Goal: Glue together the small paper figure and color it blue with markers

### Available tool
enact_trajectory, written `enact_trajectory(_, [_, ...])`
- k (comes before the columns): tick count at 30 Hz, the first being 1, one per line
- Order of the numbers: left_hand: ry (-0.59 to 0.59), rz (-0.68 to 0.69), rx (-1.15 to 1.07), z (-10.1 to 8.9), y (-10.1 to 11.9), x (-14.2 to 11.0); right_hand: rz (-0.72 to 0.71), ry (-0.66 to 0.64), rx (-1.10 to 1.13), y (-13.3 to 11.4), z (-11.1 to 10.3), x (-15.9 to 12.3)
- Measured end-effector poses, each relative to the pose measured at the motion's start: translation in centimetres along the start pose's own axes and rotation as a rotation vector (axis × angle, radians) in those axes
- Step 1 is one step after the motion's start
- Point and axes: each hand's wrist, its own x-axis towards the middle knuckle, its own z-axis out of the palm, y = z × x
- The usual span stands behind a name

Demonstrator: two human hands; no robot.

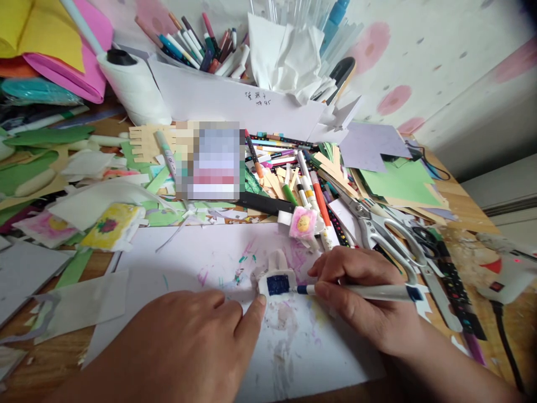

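Note:
A small white bag-shaped piece [262, 282] with a loop at its top lies on a stained white sheet [176, 252]. Its middle bears a dark blue rectangle [278, 285]. My left hand [188, 336] presses one fingertip on the piece's lower left corner, its other fingers curled and partly hidden. A white marker with blue ends [364, 292] is pinched in my right hand [364, 285]. The marker's tip points left and is at the piece's right edge; whether it touches I cannot tell.
Silver scissors [386, 229] lie at right beside several scattered pens. A pixelated, phone-like rectangle [217, 162] stands behind the sheet. A small pink decorated piece [302, 223] lies near the sheet's back edge. A white glue gun [505, 268] is far right.

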Motion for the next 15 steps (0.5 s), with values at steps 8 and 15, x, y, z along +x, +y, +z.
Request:
enact_trajectory(8, [0.013,0.014,0.026,0.2,-0.1,0.1,0.028,0.070,0.055,0.4,0.1,-0.1])
enact_trajectory(15, [0.220,0.044,0.016,-1.6,0.0,-0.3,0.123,0.226,0.593,1.9,1.0,0.0])
